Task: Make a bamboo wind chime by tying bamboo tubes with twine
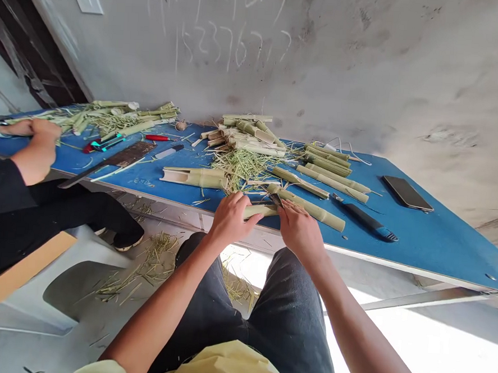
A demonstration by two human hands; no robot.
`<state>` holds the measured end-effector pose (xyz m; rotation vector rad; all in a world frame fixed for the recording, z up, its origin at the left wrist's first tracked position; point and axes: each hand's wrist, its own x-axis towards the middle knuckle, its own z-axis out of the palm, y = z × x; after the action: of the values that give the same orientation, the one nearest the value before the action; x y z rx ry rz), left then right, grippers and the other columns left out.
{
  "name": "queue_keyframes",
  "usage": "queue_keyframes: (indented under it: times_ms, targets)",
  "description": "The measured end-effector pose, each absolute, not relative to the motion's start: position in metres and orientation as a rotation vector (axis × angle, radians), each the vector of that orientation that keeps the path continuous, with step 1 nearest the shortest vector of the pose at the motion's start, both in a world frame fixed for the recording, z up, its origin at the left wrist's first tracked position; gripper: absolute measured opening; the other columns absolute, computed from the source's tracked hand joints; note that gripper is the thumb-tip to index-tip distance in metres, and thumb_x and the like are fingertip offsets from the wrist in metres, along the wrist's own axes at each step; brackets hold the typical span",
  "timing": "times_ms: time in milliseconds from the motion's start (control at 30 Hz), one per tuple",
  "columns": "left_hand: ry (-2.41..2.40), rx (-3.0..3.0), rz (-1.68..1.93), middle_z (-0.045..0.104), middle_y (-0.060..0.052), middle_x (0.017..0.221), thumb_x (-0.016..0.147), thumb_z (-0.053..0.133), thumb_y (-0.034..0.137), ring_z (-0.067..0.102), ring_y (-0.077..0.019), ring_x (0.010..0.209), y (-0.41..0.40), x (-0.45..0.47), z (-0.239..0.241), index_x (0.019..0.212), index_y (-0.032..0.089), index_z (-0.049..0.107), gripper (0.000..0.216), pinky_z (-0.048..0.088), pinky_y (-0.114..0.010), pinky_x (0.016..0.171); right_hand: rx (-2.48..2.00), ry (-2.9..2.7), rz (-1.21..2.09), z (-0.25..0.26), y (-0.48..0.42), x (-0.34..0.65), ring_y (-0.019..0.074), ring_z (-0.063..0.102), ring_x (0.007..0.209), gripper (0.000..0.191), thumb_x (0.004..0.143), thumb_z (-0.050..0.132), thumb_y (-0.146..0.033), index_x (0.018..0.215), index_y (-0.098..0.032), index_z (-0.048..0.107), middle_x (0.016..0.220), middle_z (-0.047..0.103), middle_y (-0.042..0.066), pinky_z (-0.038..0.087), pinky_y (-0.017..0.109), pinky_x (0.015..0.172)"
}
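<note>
At the table's front edge, my left hand (pixel 232 216) is closed around the left end of a pale green bamboo piece (pixel 261 211). My right hand (pixel 299 226) grips a small dark-bladed knife (pixel 277 200), its blade against the bamboo's right part; the handle is hidden in the fingers. Just beyond my right hand lies a thicker bamboo tube (pixel 315 210). A bamboo section with a cut-out opening (pixel 203 178) rests left of my left hand. Behind my hands is a heap of thin bamboo shavings (pixel 244 166), with a pile of split bamboo (pixel 252 136) further back.
On the blue table (pixel 435 237) lie a blue-black utility knife (pixel 367 221), a phone (pixel 408 193) and several bamboo lengths (pixel 334 180). Leftward are a cleaver-like blade (pixel 126 155), a red-handled tool (pixel 158 138) and a co-worker's hand (pixel 43 146). Shavings (pixel 158 251) litter the floor.
</note>
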<state>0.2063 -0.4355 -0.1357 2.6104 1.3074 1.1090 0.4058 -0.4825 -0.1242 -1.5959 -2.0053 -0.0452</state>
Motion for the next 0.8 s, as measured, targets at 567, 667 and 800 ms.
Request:
queue_keyframes:
  times_ms: [567, 667, 800]
  targets:
    - [1.302, 2.522, 1.2, 0.067, -0.009, 0.102, 0.09, 0.081, 0.036, 0.065, -0.029, 0.104, -0.436, 0.202, -0.143, 0.093, 0.021, 0.061, 0.026, 0.051, -0.04, 0.09, -1.877, -2.015, -0.032, -0.105, -0.484, 0.391, 0.0321, 0.076, 0.111, 0.041, 0.112, 0.038, -0.032, 0.115, -0.018, 0.076, 0.12, 0.079, 0.017, 0.057, 0.034, 0.088]
    - [1.329, 2.476, 1.22, 0.067, -0.007, 0.1, 0.086, 0.084, 0.033, 0.065, -0.0279, 0.102, -0.437, 0.203, -0.143, 0.089, 0.022, 0.059, 0.028, 0.05, -0.039, 0.087, -1.889, -1.999, -0.039, -0.105, -0.483, 0.389, 0.0316, 0.078, 0.106, 0.04, 0.112, 0.038, -0.028, 0.12, -0.015, 0.075, 0.115, 0.08, 0.018, 0.057, 0.032, 0.084]
    - [1.38, 2.403, 1.253, 0.068, -0.005, 0.099, 0.083, 0.087, 0.029, 0.066, -0.0267, 0.099, -0.441, 0.205, -0.142, 0.086, 0.023, 0.057, 0.031, 0.05, -0.037, 0.084, -1.838, -2.022, -0.022, -0.107, -0.472, 0.385, 0.0313, 0.074, 0.119, 0.039, 0.111, 0.039, -0.026, 0.121, -0.017, 0.076, 0.129, 0.077, 0.017, 0.057, 0.035, 0.094]
